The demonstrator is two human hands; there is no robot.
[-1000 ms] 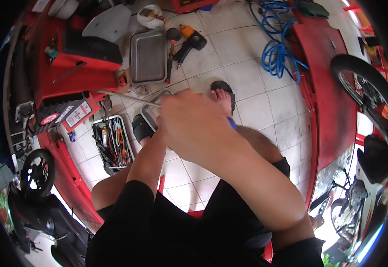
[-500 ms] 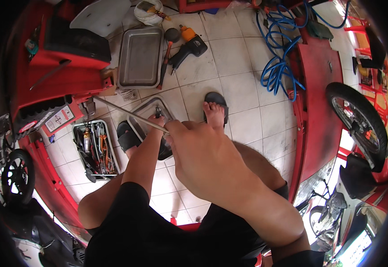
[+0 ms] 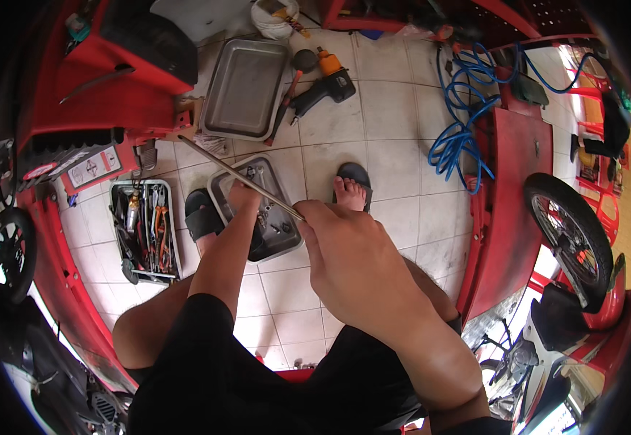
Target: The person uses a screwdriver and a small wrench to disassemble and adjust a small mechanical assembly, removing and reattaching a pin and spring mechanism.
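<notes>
My right hand (image 3: 352,239) is closed round one end of a long thin metal rod (image 3: 221,161), held slantwise with its far end up to the left. Under the rod, my left hand (image 3: 244,196) reaches down at the grey metal tray (image 3: 295,170) between my feet. Its fingers are mostly hidden behind the hand and the rod, so whether they grip anything does not show. Several small metal parts (image 3: 281,227) lie in the tray, right of my left hand.
Left stands a tool tray (image 3: 179,250) full of hand tools. Ahead lie a larger grey tray (image 3: 247,87), a hammer (image 3: 279,119) and a black-and-orange power tool (image 3: 326,90). A coiled blue hose (image 3: 449,148) hangs by the red bench (image 3: 515,167) on the right.
The whole view has shifted slightly. My right hand has moved right with the rod, uncovering more of the small tray's contents. The dark part at my left fingertips no longer shows there.
</notes>
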